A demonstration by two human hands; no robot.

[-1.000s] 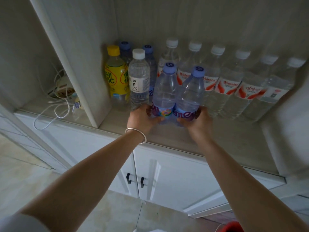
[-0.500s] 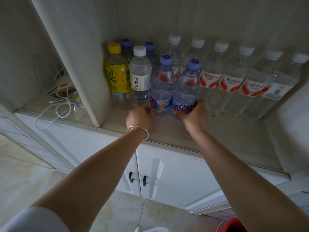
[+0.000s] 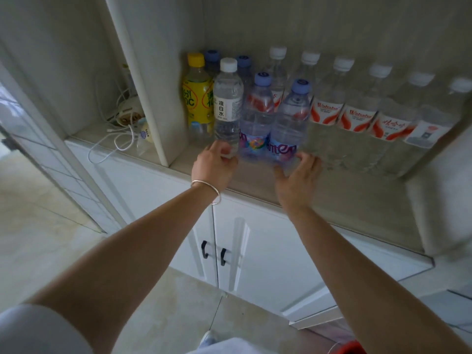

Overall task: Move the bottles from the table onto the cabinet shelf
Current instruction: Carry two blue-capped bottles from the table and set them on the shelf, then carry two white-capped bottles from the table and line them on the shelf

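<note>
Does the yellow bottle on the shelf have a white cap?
No, the yellow bottle carries a yellow cap, while the clear bottle beside it has the white one.

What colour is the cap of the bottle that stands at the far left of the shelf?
Yellow. The cap of the yellow bottle shows best in the head view.

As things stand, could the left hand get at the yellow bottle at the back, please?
Probably not directly: the white-capped bottle stands in front of the yellow bottle, and the left hand sits at its base. Reaching over the top looks open, though.
</note>
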